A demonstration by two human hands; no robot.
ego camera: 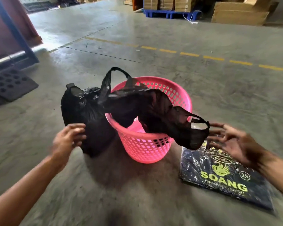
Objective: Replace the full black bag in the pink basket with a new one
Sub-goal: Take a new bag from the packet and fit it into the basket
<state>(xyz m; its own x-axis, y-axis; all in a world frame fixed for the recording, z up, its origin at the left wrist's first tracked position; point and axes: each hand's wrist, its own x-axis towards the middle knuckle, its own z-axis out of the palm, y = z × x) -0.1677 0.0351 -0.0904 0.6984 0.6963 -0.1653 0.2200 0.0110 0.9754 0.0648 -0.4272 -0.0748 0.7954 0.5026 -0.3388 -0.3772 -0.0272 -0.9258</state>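
Note:
The pink basket (145, 149) stands on the concrete floor in the middle of the head view. A full, tied black bag (87, 111) sits on the floor against the basket's left side. A new, thin black bag (153, 110) lies loosely across the basket's rim, one handle standing up at the back and the other hanging over the right edge. My left hand (67, 139) hovers by the full bag's near side, fingers curled, holding nothing. My right hand (232, 144) is spread open just right of the new bag's hanging handle, blurred.
A dark pack of bags (219, 176) printed SOANG lies flat on the floor at the right, under my right hand. A black perforated mat (10, 84) and a blue rack leg (20, 38) are at the left. Cardboard boxes on a blue pallet (170, 13) stand far behind.

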